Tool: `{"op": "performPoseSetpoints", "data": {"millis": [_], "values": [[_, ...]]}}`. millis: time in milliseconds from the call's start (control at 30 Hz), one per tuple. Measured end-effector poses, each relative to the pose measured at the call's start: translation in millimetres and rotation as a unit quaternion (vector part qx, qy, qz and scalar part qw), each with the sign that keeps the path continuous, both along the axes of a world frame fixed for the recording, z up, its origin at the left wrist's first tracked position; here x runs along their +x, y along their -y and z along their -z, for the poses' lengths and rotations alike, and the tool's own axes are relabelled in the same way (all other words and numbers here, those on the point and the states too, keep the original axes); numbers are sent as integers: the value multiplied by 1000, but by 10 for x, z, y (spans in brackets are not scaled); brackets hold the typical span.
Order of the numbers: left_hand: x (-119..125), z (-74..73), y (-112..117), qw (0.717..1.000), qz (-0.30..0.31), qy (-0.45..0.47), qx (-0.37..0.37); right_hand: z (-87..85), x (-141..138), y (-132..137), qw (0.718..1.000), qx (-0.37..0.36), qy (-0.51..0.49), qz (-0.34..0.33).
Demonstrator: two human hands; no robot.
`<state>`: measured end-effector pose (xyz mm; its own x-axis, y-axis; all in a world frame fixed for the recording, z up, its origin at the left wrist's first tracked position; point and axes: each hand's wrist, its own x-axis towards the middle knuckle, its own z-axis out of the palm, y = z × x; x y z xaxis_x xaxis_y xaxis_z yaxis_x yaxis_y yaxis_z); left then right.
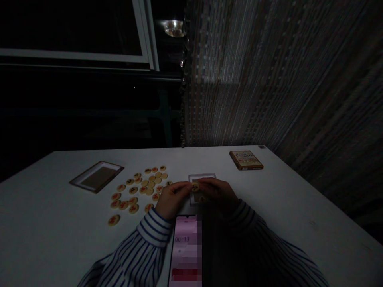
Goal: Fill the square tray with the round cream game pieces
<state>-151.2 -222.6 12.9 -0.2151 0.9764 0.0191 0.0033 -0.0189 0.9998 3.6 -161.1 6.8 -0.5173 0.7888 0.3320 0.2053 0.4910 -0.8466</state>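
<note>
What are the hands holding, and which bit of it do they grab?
A round game piece. The left hand and the right hand pinch it by its rim, with fingertips on opposite sides.

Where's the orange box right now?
Head view: the orange box lies flat near the table's far right corner, beyond and right of the right hand, far from the loose pieces on the left.

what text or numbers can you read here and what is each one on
"00:13" on the phone screen.
Red marks on the round game pieces: too small to read.
Print on the orange box: too blurred to read.
Mark on the piece pinched by left hand and right hand: too dark to read.
</note>
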Motion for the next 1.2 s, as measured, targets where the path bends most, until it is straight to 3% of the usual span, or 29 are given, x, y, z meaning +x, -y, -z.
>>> {"op": "performPoseSetpoints", "data": {"millis": [267, 667, 1200], "values": [[41, 33, -18, 997, -29, 73, -21, -23, -5, 26, 1000, -15, -4, -11], [71, 14, -2, 992, 11, 123, -13, -44, -26, 60, 996, -77, -47, -2], [97, 28, 6, 994, 2, 105, -10, -62, -13, 46, 998, 26, 22, -51]]}}
